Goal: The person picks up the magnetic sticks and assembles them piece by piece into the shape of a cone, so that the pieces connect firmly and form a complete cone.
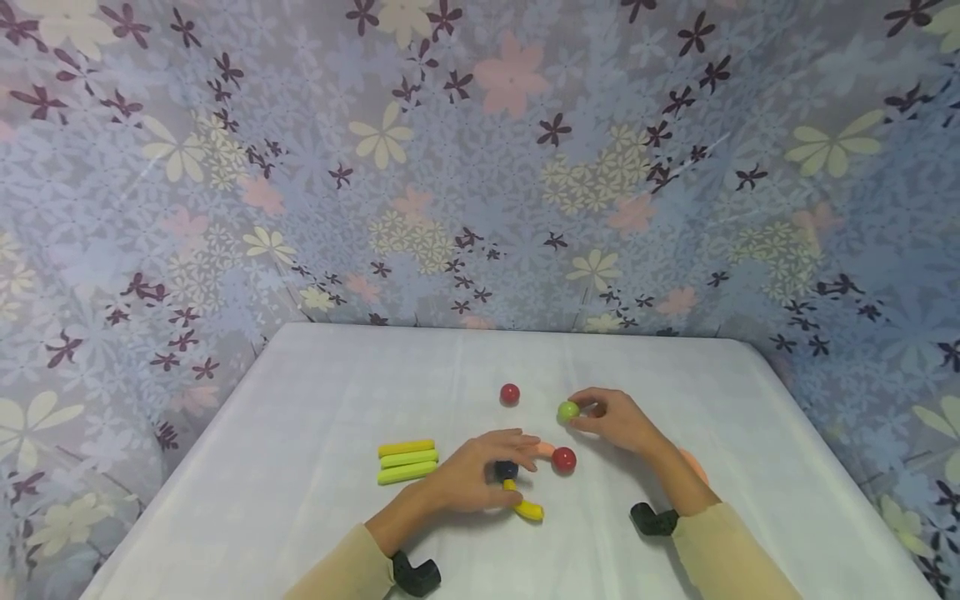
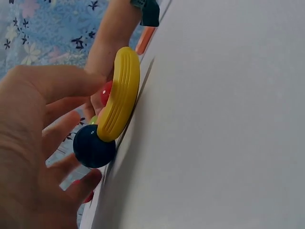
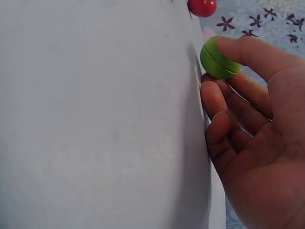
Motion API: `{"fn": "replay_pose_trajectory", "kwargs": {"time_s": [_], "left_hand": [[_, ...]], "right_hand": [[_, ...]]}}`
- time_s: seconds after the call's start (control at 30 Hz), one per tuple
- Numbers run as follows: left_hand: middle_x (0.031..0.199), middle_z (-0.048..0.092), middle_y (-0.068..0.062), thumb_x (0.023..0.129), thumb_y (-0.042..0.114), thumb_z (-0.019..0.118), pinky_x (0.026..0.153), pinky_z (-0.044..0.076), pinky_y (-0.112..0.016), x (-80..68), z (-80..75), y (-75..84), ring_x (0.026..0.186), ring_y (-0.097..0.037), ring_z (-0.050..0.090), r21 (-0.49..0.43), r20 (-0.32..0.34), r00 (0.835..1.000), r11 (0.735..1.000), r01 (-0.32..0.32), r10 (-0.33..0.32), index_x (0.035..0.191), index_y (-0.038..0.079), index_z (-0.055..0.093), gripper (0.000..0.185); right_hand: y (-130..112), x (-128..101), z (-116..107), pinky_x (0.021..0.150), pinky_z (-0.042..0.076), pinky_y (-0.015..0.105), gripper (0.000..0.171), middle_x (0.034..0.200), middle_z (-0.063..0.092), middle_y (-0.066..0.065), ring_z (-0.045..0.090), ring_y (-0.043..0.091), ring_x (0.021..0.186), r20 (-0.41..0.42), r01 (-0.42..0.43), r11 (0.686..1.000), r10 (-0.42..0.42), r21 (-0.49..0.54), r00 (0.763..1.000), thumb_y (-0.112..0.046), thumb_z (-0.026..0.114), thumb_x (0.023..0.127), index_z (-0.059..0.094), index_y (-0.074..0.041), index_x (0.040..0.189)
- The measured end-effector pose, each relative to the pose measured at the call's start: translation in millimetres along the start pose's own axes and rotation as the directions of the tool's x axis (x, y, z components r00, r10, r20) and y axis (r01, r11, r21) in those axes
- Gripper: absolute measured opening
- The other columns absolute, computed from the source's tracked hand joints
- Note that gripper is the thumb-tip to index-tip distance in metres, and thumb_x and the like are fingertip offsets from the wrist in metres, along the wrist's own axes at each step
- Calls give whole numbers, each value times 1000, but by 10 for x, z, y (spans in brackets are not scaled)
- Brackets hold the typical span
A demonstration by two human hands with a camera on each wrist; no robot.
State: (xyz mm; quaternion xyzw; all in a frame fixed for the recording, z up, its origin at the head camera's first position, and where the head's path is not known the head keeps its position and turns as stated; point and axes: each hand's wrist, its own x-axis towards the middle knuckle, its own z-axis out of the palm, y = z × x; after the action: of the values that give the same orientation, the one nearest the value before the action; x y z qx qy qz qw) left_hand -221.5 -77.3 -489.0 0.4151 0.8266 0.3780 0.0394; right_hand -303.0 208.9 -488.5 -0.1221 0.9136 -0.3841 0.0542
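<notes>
My right hand (image 1: 611,417) pinches a green ball (image 3: 219,59) between thumb and fingers, low over the white table. Its other fingers curl loosely near the cloth in the right wrist view. My left hand (image 1: 476,473) is spread around a navy ball (image 2: 94,146) and a curved yellow stick (image 2: 120,95) that touches it. The left thumb lies beside the stick, with the fingers stretched past the ball; no firm grip shows. Just beyond these fingertips, a red ball (image 1: 564,460) touches a peach-coloured stick (image 1: 543,450), partly hidden by the left hand.
Another red ball (image 1: 510,394) lies farther back on the white-covered table (image 1: 337,375). Left of the left hand, a yellow stick (image 1: 407,447) and two lime sticks (image 1: 408,472) lie side by side. An orange curved piece (image 1: 694,465) is partly behind the right forearm. A floral curtain (image 1: 480,167) hangs behind.
</notes>
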Motion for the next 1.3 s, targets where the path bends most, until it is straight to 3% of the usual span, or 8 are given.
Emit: {"fn": "replay_pose_trajectory", "kwargs": {"time_s": [0.1,0.3,0.5,0.87,1.3], "left_hand": [[149,37,12,79,32,79,112,22,-49,-22,7,-39,141,-20,24,23,55,998,1000,-10,9,107,30,71,30],[152,29,16,78,44,78,112,22,-48,-40,26,-85,141,-13,18,89,113,993,996,7,-17,100,40,73,23],[149,33,17,80,50,74,109,29,-40,-48,43,-108,136,-7,27,124,119,993,992,0,-15,103,41,72,25],[150,34,15,81,51,71,110,29,-38,-47,29,-109,136,-7,29,118,112,994,993,-4,-9,106,39,72,28],[149,36,13,82,46,73,109,29,-41,-42,28,-109,136,-8,29,49,90,996,999,3,-7,107,33,73,29]], "right_hand": [[26,-18,2,71,50,34,37,107,64,0,57,21,91,2,-7,1000,7,-2,1000,-36,77,80,69,-18,111],[66,-51,19,71,50,33,40,104,65,-3,57,19,91,-12,1,1000,0,20,1000,-38,77,80,68,-17,112],[15,-127,17,71,49,34,36,103,65,-3,58,19,90,5,19,999,-19,35,1000,-35,77,80,69,-17,111],[-44,-268,-8,67,49,35,38,101,65,-3,57,19,86,11,50,996,-51,71,999,-33,78,79,68,-16,111],[-199,-556,-57,58,48,30,34,94,63,-2,56,20,80,79,151,983,-160,105,984,-31,78,81,66,-18,109]]}}
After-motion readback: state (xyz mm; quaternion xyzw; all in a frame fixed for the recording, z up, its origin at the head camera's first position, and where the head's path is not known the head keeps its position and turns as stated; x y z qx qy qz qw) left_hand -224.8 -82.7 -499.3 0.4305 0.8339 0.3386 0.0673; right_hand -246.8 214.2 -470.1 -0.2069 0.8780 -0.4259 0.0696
